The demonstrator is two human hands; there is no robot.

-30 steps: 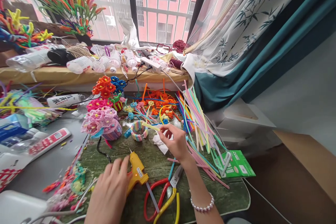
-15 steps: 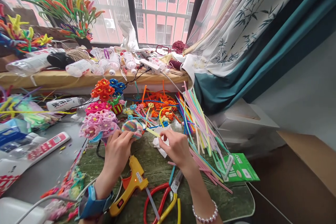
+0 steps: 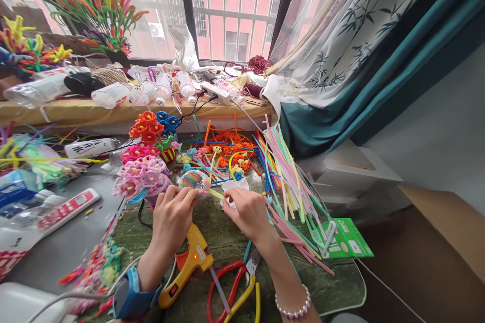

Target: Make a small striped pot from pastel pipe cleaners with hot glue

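A round pastel-striped piece [image 3: 192, 178], with clear plastic at its centre, is pinched at its lower edge by my left hand [image 3: 172, 214]. My right hand [image 3: 246, 212] has its thumb and fingers closed on a pale yellow pipe cleaner [image 3: 215, 194] that reaches across to this piece. Whether the two are joined is hidden. Below my hands lies a yellow glue gun [image 3: 195, 255] with a lit orange light and a glue stick jutting out. Scissors [image 3: 238, 282] with red and yellow handles rest partly beneath my right forearm.
Pink pipe-cleaner flowers [image 3: 142, 179] stand left of my hands. Loose pipe cleaners [image 3: 290, 176] spread at the right, near a green packet [image 3: 346, 238]. Plastic bottles [image 3: 111, 95] and a power strip [image 3: 215, 92] line the window ledge. The glue gun's cord runs left.
My right hand has moved left, nearer the striped piece, and less of the yellow pipe cleaner shows between my hands. The striped piece has turned slightly in my left hand.
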